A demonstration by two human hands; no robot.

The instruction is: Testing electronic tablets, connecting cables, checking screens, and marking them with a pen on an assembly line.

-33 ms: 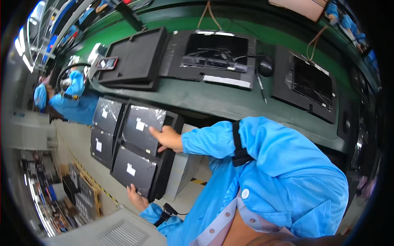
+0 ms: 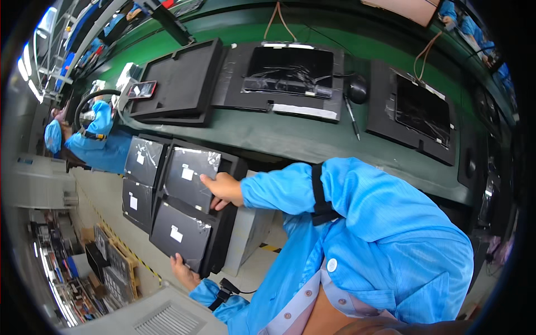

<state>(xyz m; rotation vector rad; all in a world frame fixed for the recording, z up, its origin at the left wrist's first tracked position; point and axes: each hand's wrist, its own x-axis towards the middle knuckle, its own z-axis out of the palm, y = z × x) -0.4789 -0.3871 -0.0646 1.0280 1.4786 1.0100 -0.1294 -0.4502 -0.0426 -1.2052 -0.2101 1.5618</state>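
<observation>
Two black foam trays stand side by side left of centre, holding flat dark display panels in clear film with white labels. My right hand is at the inner edge of the upper panel in the nearer tray. Its thumb side lies on the panel's face, the other fingers curl into the gap beside it. My left hand grips that tray's lower edge, next to the lower panel; part of the fingers is hidden. Two more panels lie in the farther tray, untouched.
A green-topped bench runs behind, with an empty foam tray, a phone, a film-covered screen, another screen, a mouse and a pen. A co-worker sits far left. A grey vented cabinet is in front.
The whole view has shifted slightly. The co-worker at the far left has moved a little. Both my hands keep their places on the panel and tray.
</observation>
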